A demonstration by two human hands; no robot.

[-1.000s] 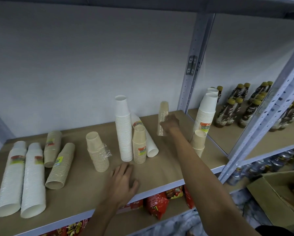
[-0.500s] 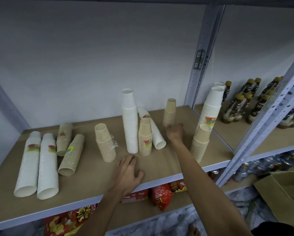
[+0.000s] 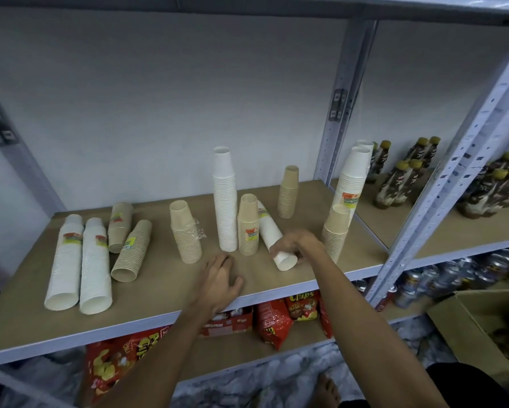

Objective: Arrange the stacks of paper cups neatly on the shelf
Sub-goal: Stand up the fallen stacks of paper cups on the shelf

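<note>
The right hand [image 3: 294,245] has let go of the small tan stack [image 3: 288,191], which now stands alone at the far side of the shelf [image 3: 159,290]. The hand has drawn back nearer and curls over the open end of the lying white stack [image 3: 268,232].

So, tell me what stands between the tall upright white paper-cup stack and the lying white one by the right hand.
Head view: a short upright beige paper-cup stack with a label stands there, close beside the tall white stack.
</note>
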